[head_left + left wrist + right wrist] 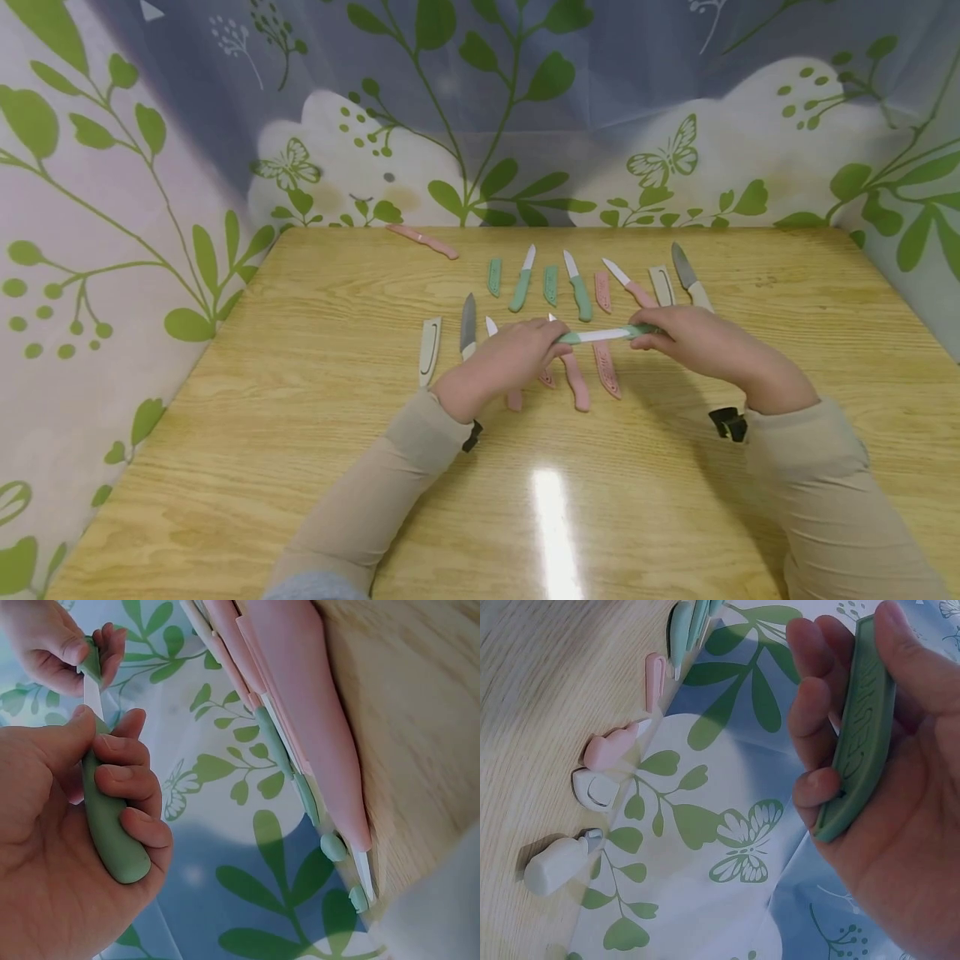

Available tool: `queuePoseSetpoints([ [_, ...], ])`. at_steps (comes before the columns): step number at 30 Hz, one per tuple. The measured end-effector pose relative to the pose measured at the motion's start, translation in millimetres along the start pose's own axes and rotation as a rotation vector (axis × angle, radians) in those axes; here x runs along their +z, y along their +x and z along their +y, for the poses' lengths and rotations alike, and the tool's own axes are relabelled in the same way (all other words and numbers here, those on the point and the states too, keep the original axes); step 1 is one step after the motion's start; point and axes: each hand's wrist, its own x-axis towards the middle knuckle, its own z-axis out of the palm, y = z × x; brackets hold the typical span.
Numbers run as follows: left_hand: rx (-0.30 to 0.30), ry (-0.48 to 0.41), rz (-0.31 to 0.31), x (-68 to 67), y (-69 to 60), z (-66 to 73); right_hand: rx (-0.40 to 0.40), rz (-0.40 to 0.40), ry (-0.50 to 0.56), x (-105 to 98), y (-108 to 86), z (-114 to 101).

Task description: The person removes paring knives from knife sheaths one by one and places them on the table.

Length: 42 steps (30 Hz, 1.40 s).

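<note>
My left hand (513, 357) grips the green handle of a small knife (111, 821), fingers curled round it. The knife's white blade points right, across the gap between the two hands. A matching green blade sheath (861, 724) with raised lettering is held between the thumb and fingers of my right hand (705, 346). The blade's tip meets the mouth of this sheath; how far in it sits I cannot tell. Both hands are above the table, over a row of pink-handled knives and pink sheaths. Under the left hand, part of that row is hidden.
Behind the hands lie green knives (581, 296), green sheaths (494, 277), a pink sheath (603, 292) and a grey-bladed knife (684, 265). A cream sheath (430, 350) lies left of the hands. One sheathed pink knife (422, 239) rests near the wooden table's (247, 467) back edge.
</note>
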Motion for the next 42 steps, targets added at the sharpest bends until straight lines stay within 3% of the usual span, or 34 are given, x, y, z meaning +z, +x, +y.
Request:
queuePoseSetpoints([
  [7, -0.009, -0.006, 0.003, -1.2, -0.3, -1.9, 0.012, 0.002, 0.005, -2, -1.5, 4],
  [12, -0.023, -0.011, 0.006, -2.5, 0.7, -5.1, 0.080, 0.034, 0.009, -8, -6.7, 12],
  [17, -0.083, -0.114, -0.037, -0.8, -0.2, -7.2, 0.125, 0.046, 0.011, -12, -4.9, 14],
  [21, -0.138, -0.158, -0.071, 0.0, 1.2, -0.3, 0.170, 0.024, 0.043, -12, -4.9, 16],
  [28, -0.168, -0.044, -0.079, -6.7, 5.3, 21.5, 0.287, -0.025, -0.003, -12, -9.9, 23],
  [32, -0.208, -0.009, -0.133, -6.7, 16.6, 38.6, 0.353, -0.073, -0.039, -9, -11.7, 27],
  [35, -0.279, 0.030, -0.200, -4.5, 31.6, 53.4, 0.383, -0.138, -0.078, -6, -8.3, 29],
  [40, -0.361, 0.158, -0.275, 6.6, 60.2, 75.7, 0.412, -0.249, -0.111, 4, -1.9, 32],
  [42, -0.368, 0.232, -0.283, 12.0, 71.3, 81.8, 0.418, -0.277, -0.111, 8, 0.0, 33],
])
